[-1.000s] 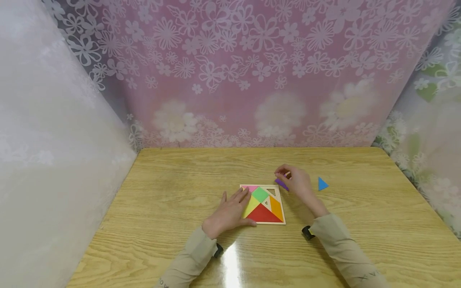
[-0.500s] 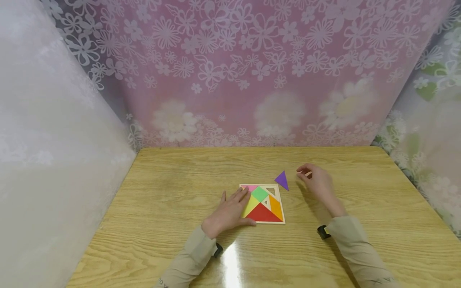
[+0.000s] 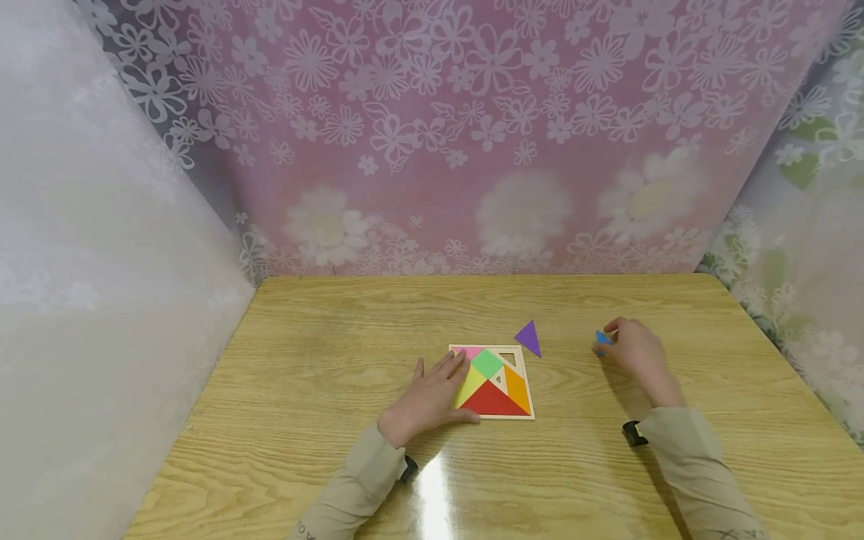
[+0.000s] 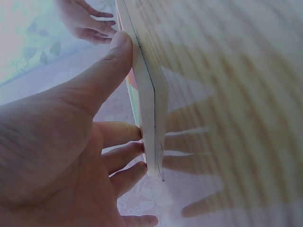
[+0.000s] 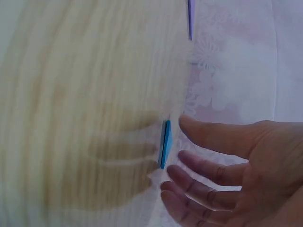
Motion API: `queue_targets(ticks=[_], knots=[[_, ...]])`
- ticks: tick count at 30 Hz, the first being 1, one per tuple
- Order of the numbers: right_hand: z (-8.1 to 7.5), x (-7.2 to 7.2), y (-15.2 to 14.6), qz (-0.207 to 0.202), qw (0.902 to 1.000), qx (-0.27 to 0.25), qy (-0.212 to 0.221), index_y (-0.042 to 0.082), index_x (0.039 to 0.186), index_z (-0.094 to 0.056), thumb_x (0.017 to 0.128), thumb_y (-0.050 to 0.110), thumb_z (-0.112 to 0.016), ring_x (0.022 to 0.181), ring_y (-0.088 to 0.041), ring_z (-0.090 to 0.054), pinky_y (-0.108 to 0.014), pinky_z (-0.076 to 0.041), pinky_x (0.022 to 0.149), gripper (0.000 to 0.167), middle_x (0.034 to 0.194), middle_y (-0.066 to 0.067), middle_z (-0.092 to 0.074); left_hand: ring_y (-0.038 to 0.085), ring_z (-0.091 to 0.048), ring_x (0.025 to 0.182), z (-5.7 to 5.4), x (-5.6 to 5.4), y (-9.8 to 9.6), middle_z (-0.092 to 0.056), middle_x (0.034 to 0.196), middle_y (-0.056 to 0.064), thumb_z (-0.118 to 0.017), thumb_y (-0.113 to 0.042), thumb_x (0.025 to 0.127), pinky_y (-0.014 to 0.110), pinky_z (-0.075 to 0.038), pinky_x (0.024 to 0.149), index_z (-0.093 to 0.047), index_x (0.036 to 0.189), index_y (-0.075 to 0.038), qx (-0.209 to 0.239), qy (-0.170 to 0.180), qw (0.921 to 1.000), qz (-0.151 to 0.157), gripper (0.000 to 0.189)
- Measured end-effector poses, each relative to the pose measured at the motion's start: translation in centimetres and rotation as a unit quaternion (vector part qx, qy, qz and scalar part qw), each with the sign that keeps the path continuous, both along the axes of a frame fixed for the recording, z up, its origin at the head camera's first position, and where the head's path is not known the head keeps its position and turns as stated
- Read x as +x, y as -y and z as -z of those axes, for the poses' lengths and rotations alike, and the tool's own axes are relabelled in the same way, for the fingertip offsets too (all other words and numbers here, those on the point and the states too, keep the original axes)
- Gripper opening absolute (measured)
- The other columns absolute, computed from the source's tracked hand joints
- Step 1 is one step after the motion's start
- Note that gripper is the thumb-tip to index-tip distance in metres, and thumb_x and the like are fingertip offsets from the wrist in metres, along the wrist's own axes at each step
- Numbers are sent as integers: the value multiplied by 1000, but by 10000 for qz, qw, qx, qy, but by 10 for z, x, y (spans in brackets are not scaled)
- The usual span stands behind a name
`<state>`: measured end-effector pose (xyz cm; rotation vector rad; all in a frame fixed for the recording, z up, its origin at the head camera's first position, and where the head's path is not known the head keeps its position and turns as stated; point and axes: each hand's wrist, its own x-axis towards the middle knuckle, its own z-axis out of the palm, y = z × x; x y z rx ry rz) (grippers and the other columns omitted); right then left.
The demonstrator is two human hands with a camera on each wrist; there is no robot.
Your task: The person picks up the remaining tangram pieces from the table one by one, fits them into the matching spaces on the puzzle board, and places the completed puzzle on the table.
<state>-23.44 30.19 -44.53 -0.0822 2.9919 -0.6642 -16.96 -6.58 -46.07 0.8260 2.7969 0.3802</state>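
My left hand (image 3: 427, 397) rests with spread fingers on the left part of a square wooden tangram tray (image 3: 532, 406). In the left wrist view the thumb (image 4: 120, 47) lies along the tray's edge. Red (image 3: 496, 402), yellow, green, orange and pink pieces lie in the tray; the hand partly covers the yellow and pink. Two triangular recesses in it show bare wood and a hole each. My right hand (image 3: 637, 352) is over a blue triangle (image 3: 600, 339) on the table; the right wrist view shows its fingers slightly bent, apart from the blue triangle (image 5: 166, 144).
A purple triangle (image 3: 529, 339) lies on the table just beyond the tray's far right corner. The wooden table (image 3: 324, 337) ends at a pink floral curtain (image 3: 418, 150) behind, with pale cloth on both sides.
My right hand has let go of the purple triangle, leaving it on the table, and has moved right to the blue triangle. My left hand and the tray have not moved.
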Motion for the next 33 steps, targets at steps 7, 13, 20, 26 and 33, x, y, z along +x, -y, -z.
queue_targets(ticks=[7,13,20,26,33], knots=[[0,-5,-5,45,9990,279,344,-14,112,-64,92,24,-75,94,-43,-63,-51,-53,76,44,103,-28,-67,27,-19,155,-1,0,0,-22,168,9,-69,-57,90,68,-19,117,-31,159,-4,6,12,10000,3,95],[3,-7,-7,-29,9990,146,419,-13,113,-61,92,21,-75,95,-43,-64,-50,-52,77,42,108,-30,-66,27,-19,155,0,0,-1,-20,169,8,-67,-59,90,68,-18,117,-29,159,-5,-17,7,10000,-2,96],[6,-9,-3,-83,9995,-154,261,-8,115,-55,94,9,-70,81,-37,-66,-45,-51,68,30,104,-29,-67,26,-19,155,1,0,-1,-21,169,8,-68,-59,89,68,-18,117,-29,160,-5,-28,-1,10000,-17,97],[4,-9,10,-146,9989,-372,-245,-6,117,-63,99,10,-63,91,-39,-66,-44,-51,69,23,101,-21,-68,27,-18,155,0,0,-1,-20,168,8,-68,-58,89,68,-18,117,-29,160,-5,39,46,10000,-25,97],[-7,-5,28,-217,9944,-888,-538,-4,121,-66,101,11,-62,98,-43,-66,-45,-55,71,26,110,-25,-69,27,-17,156,0,0,0,-20,169,8,-68,-59,89,68,-17,118,-29,160,-5,52,59,10000,-33,97]])
